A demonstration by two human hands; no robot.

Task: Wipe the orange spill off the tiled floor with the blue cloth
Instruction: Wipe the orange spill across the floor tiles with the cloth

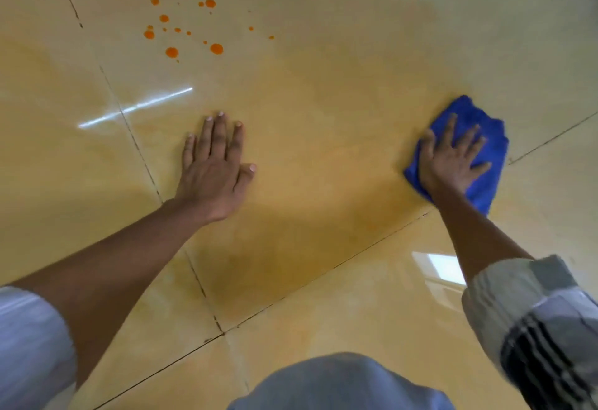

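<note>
Orange droplets of the spill dot the glossy yellow tiled floor at the upper left, several drops spread over one tile. A crumpled blue cloth lies on the floor at the right. My right hand presses flat on the cloth with fingers spread. My left hand rests flat on the bare tile near the middle, fingers straight, well below the spill and holding nothing. The cloth is far to the right of the droplets.
Dark grout lines cross the floor and meet near the bottom centre. A faint orange smear tints the tile between my hands. My knee in light cloth fills the bottom edge. Bright reflections show on the tiles.
</note>
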